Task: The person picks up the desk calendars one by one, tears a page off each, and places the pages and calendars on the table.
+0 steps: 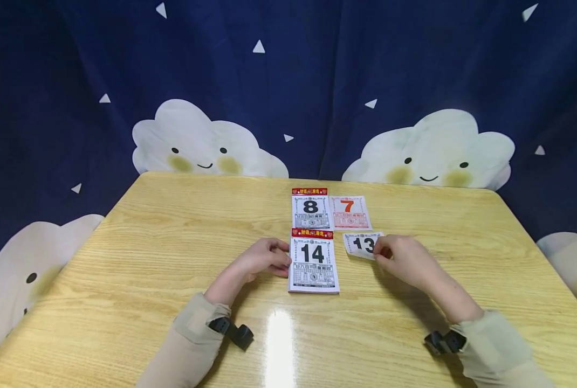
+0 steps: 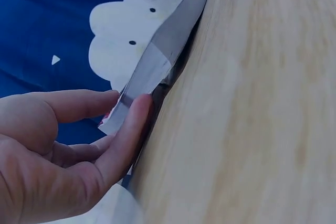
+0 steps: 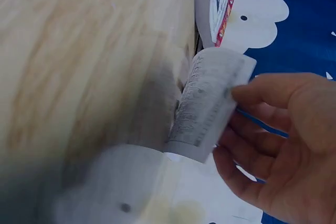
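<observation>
A calendar pad (image 1: 313,277) with a red header and a large black 14 lies on the table. My left hand (image 1: 264,258) is at its left edge; the left wrist view shows fingertips on both sides of the pad's edge (image 2: 152,66). To the right, my right hand (image 1: 405,258) pinches a loose calendar sheet (image 1: 361,245) printed 13 by its right side. That sheet (image 3: 205,103) curls in the right wrist view. Behind the first pad sits another calendar pad (image 1: 310,215) showing 8, with a loose sheet (image 1: 350,213) bearing a red 7 beside it.
Everything lies on a light wooden table (image 1: 196,215). A dark blue curtain (image 1: 317,81) with white clouds hangs behind it. Each wrist carries a black strap device, one on the left (image 1: 232,331) and one on the right (image 1: 444,342).
</observation>
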The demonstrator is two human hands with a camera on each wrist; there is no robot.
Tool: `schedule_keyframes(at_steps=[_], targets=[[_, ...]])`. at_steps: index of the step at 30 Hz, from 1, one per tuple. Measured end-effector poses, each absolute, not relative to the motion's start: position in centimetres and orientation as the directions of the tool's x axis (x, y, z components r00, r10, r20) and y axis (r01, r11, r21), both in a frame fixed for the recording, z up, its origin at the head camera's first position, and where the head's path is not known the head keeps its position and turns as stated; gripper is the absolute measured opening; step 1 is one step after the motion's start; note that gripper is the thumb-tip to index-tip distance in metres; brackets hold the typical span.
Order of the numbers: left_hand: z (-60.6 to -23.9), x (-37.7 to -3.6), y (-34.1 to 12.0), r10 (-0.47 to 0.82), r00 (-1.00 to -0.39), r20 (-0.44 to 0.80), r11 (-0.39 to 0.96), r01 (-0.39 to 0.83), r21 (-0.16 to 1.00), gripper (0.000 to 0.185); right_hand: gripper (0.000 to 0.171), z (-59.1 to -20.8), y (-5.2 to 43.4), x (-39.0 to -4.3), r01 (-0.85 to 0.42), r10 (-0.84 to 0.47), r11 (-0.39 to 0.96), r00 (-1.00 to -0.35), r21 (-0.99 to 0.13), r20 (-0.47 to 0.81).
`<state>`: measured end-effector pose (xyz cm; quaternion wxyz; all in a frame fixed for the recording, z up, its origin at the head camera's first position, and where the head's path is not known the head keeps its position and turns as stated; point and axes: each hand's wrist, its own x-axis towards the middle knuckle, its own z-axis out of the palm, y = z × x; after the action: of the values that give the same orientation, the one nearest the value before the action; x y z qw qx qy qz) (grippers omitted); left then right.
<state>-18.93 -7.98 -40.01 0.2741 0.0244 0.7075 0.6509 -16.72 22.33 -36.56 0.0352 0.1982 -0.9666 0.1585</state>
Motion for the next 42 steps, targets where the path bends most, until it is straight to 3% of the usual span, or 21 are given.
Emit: schedule_keyframes(at_steps=[10, 24, 42], targets=[[-40.1, -19.2, -7.3, 0.358, -0.872, -0.334, 0.187, -0.284, 0.940, 0.048, 0.008, -37.2, 22.2, -16.3, -0.429, -0.459, 0.841, -0.888, -0.329, -0.016], [-39.5, -19.7, -6.5, 0.273, -0.888, -0.369, 0.227, -0.314, 0.922, 0.046, 0.014, -37.9, 21.6, -15.6, -0.540, -0.586, 0.748, -0.810, -0.387, -0.002], [-39.6, -20.7, -6.7, 0.241, -0.900, -0.362, 0.256, -0.301, 0.919, 0.046, 0.011, -38.0, 20.5, -15.7, -0.473, -0.515, 0.794, -0.857, -0.381, -0.010]])
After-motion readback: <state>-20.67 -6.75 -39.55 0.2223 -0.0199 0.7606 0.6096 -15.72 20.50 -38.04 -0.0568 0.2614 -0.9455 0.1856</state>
